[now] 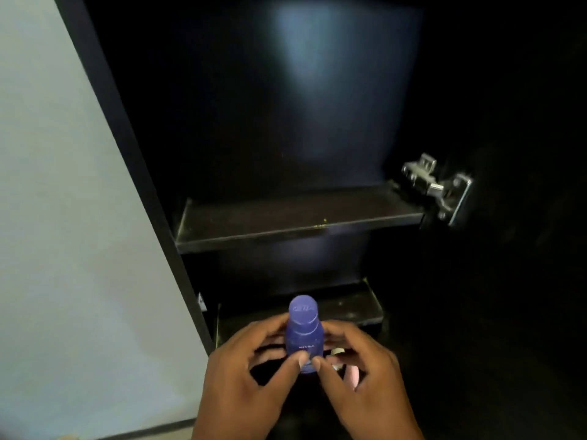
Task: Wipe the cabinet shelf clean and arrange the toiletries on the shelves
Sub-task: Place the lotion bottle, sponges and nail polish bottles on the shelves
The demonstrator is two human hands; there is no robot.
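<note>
Dark cabinet [133, 154], lower shelf [349, 308] bare at its front edge. Left hand [241, 376] and right hand [365, 373] are pinching a blue bottle [303, 331] upright. Arranging step, likely; next it needs setting down steadily.

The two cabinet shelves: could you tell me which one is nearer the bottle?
The lower shelf, just behind the blue bottle; the upper shelf sits well above it.

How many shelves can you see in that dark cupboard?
2. The upper shelf sits beside the metal hinge. The lower shelf is behind the blue bottle held by both hands. Darkness may hide more.
</note>
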